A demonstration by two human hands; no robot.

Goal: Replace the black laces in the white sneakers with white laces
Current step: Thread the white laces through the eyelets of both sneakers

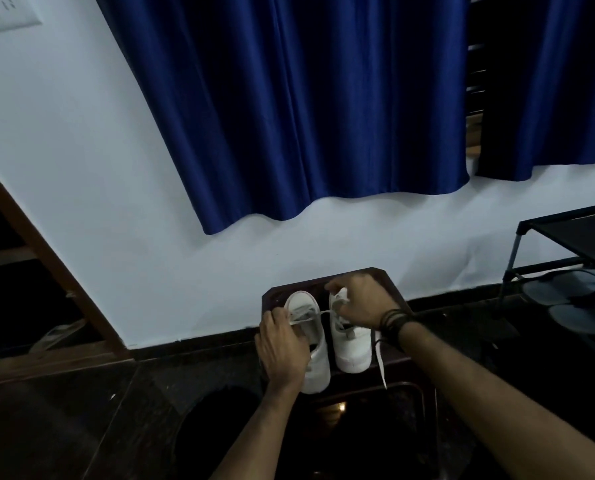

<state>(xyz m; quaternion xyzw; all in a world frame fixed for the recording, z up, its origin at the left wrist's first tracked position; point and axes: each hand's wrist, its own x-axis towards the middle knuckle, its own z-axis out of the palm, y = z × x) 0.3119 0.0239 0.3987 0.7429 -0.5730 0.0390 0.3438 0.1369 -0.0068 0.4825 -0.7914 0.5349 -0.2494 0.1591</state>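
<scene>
Hands' grip (282, 336) (362, 303) pinched on white lace (318, 314) across sneakers (353, 344); blue curtain (289, 116) behind, shoe rack (566, 237) rightward.

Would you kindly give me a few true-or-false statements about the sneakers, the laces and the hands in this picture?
1. Two white sneakers stand side by side on a dark stool. True.
2. The left hand rests on the floor. False: it holds a white lace at the left sneaker.
3. The right hand reaches over the right sneaker. True.
4. The curtain is red. False: it is blue.
5. A white lace end hangs off the stool. True.
</scene>
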